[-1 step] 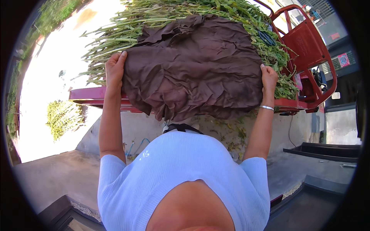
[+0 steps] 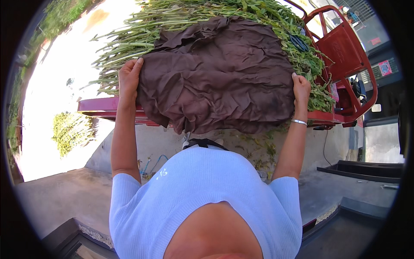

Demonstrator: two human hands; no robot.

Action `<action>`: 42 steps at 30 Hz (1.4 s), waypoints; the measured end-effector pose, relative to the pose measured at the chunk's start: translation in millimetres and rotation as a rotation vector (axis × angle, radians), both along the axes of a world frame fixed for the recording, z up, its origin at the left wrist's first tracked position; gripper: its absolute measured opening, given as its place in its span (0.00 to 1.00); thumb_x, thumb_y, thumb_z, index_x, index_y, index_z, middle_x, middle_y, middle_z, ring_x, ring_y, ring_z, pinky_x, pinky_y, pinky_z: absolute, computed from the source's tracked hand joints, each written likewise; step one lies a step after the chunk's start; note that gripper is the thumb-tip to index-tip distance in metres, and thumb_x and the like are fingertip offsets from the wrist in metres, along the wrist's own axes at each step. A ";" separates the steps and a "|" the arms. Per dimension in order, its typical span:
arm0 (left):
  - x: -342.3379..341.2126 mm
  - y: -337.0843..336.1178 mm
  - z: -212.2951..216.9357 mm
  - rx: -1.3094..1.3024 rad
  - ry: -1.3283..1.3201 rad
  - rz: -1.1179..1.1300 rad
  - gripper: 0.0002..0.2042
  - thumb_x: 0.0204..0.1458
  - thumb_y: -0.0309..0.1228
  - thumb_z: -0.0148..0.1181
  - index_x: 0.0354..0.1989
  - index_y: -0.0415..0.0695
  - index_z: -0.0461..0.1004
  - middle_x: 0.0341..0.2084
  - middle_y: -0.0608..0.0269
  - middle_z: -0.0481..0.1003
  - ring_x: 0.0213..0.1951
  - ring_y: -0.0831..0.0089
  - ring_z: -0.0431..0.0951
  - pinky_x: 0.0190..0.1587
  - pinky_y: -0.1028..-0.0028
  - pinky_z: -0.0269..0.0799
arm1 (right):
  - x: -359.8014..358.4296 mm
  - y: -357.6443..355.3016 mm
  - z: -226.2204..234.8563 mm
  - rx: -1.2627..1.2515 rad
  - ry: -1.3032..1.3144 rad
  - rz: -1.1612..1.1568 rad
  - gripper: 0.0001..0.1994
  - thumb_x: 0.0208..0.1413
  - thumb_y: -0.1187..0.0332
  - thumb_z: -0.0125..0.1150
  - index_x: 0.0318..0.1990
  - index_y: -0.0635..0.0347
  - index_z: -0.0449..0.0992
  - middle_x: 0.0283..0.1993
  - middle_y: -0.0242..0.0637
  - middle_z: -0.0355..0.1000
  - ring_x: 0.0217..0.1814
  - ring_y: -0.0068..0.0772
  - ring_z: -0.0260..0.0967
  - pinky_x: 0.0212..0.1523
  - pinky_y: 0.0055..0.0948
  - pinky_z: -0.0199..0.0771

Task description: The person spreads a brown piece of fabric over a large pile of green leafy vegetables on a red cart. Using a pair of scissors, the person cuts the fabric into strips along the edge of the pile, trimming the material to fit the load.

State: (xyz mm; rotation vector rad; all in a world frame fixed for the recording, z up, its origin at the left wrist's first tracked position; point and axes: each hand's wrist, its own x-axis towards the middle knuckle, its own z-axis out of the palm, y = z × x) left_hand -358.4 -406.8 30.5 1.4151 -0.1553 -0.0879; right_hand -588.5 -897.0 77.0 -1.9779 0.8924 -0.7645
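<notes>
Both the left hand (image 2: 129,77) and right hand (image 2: 300,87) are gripping opposite edges of a crumpled brown cloth (image 2: 217,73), which is lying over leafy green stalks (image 2: 172,17) heaped on a red cart (image 2: 345,52).

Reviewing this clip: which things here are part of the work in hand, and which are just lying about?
In hand:
- brown cloth, gripped at both side edges
- left hand and right hand
- pile of green stalks under the cloth
- red cart carrying the pile

Lying about:
- loose green heap on the ground
- blue cord by the wall
- scattered leaves
</notes>
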 end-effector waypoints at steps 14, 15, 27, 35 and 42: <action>-30.7 -1.5 44.8 0.950 -0.219 0.041 0.15 0.37 0.27 0.71 0.34 0.42 0.72 0.23 0.62 0.75 0.28 0.67 0.77 0.31 0.69 0.70 | -50.1 -4.5 9.8 -0.483 0.324 0.196 0.11 0.51 0.67 0.62 0.25 0.67 0.73 0.20 0.50 0.69 0.22 0.48 0.68 0.27 0.39 0.67; -30.5 -3.0 40.1 1.032 -0.282 0.066 0.17 0.35 0.28 0.72 0.34 0.43 0.72 0.21 0.62 0.74 0.27 0.64 0.76 0.30 0.66 0.69 | -50.6 -7.8 9.1 -0.463 0.336 0.237 0.10 0.49 0.69 0.64 0.25 0.67 0.74 0.20 0.48 0.70 0.22 0.47 0.69 0.28 0.38 0.68; -17.4 -13.6 77.3 1.189 -0.275 0.048 0.24 0.40 0.45 0.72 0.39 0.41 0.71 0.18 0.60 0.76 0.24 0.64 0.77 0.27 0.65 0.68 | 41.9 -37.5 60.1 -0.366 0.232 0.298 0.18 0.50 0.56 0.64 0.32 0.67 0.79 0.27 0.46 0.76 0.29 0.42 0.75 0.33 0.34 0.72; 58.6 -74.1 45.8 1.158 -0.506 -0.020 0.36 0.36 0.48 0.72 0.53 0.41 0.68 0.39 0.48 0.76 0.43 0.55 0.77 0.45 0.60 0.71 | 119.2 -43.3 30.3 -0.520 0.250 0.129 0.19 0.44 0.54 0.69 0.30 0.65 0.79 0.28 0.45 0.76 0.32 0.43 0.74 0.36 0.38 0.72; 90.4 -89.1 12.4 0.689 -0.318 -0.065 0.27 0.38 0.32 0.72 0.50 0.40 0.70 0.35 0.55 0.78 0.38 0.64 0.77 0.42 0.69 0.72 | 111.8 -79.9 15.4 -0.392 0.176 0.121 0.10 0.40 0.68 0.71 0.26 0.61 0.75 0.22 0.38 0.70 0.26 0.38 0.69 0.32 0.34 0.70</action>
